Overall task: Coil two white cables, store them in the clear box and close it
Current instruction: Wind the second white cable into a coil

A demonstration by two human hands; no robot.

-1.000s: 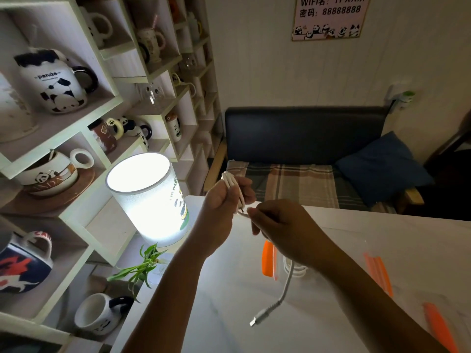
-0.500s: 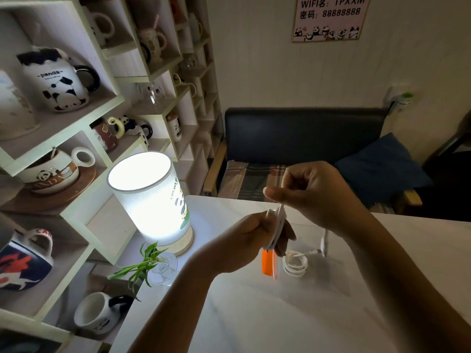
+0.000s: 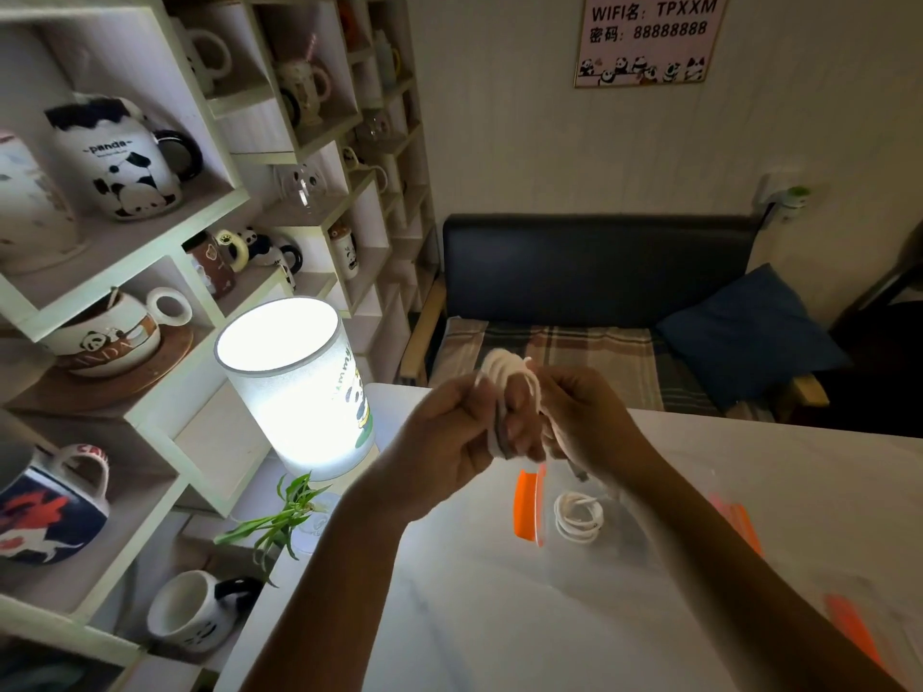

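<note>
Both hands are raised above the white table, close together. My left hand (image 3: 449,432) pinches a bundle of white cable (image 3: 504,367) wound into loops, and my right hand (image 3: 584,417) grips the same cable from the right, a strand running over its fingers. Below them a second white cable (image 3: 577,516) lies coiled inside the clear box (image 3: 624,521), which stands open on the table with an orange clasp (image 3: 524,506) on its left side.
A lit cylindrical lamp (image 3: 294,387) stands at the table's left edge beside a small green plant (image 3: 279,521). Shelves of panda mugs (image 3: 115,162) fill the left. The clear lid with orange clasps (image 3: 849,626) lies at the right. A dark sofa (image 3: 599,277) is behind the table.
The loose cable end that hung down a second ago has been wound up. Both hands have come together with the cable now bundled between them.
</note>
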